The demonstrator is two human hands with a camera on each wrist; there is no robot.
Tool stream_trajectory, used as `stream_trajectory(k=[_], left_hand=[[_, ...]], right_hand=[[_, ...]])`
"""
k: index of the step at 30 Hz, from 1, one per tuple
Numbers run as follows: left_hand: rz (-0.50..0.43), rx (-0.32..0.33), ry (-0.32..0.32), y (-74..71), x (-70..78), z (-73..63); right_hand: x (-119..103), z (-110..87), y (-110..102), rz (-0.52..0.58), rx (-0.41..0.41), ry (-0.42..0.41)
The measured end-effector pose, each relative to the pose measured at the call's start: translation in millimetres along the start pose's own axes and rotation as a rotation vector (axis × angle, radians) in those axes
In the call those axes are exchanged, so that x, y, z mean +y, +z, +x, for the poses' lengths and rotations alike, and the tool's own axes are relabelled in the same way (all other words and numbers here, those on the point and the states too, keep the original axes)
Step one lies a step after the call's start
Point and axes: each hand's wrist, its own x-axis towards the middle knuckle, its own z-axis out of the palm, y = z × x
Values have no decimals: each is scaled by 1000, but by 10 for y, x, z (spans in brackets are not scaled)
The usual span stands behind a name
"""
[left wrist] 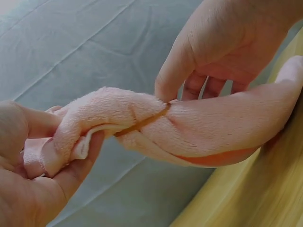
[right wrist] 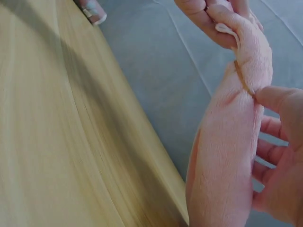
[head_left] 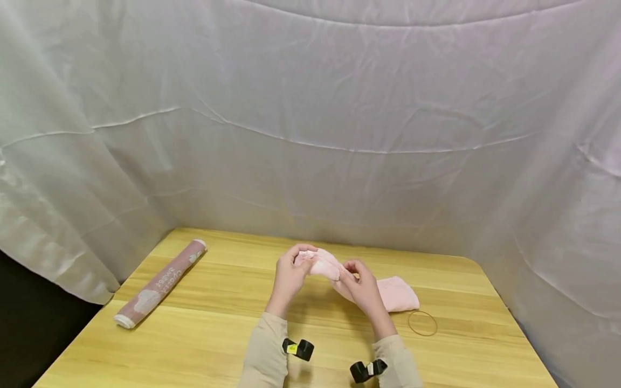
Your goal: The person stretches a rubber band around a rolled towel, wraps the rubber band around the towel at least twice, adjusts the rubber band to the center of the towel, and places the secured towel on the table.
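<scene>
A pink rolled towel point(head_left: 399, 295) stretches between both hands, its far part slanting down to the table on the right. My left hand point(head_left: 290, 275) grips one end, where a small white loop point(left wrist: 84, 145) sticks out between the folds. A brown rubber band point(right wrist: 243, 79) wraps the towel near that end and draws it in. With thumb and fingers, my right hand point(head_left: 364, 291) pinches the rubber band at the towel's side. The other right fingers point(right wrist: 271, 152) lie behind the towel, partly hidden.
A second rubber band point(head_left: 422, 323) lies on the wooden table point(head_left: 218, 345) near the towel's lower end. At the left, a rolled pink-and-white printed towel point(head_left: 162, 285) lies slanted. Pale curtains point(head_left: 339, 188) hang behind the table and at its sides.
</scene>
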Motion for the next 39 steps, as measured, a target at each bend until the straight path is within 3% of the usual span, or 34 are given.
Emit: stream_trajectory(k=[6, 10, 13, 16, 20, 23, 28, 31, 34, 39], left_hand=[[-43, -11, 0, -5, -16, 1], [-49, -99, 31, -57, -7, -5], [-86, -181, 52, -97, 13, -17], [-125, -233, 67, -125, 20, -24], [-114, -254, 66, -145, 25, -24], [-20, -268, 62, -160, 42, -19], [188, -346, 103, -164, 113, -39], [263, -370, 120, -129, 172, -60], [307, -362, 110, -64, 215, -78], [342, -348, 101, 57, 205, -106]], right_hand=[[49, -1, -80, 47, -79, 18], [107, 9, -125, 6, -161, -46], [139, 23, -133, -67, -167, -128], [165, 34, -117, -144, -106, -190], [155, 22, -106, -196, 34, -204], [140, 14, -108, -222, 155, -234], [147, 42, -110, -268, 359, -394], [146, 55, -114, -289, 454, -469], [135, 63, -112, -305, 514, -518], [108, 58, -101, -317, 547, -563]])
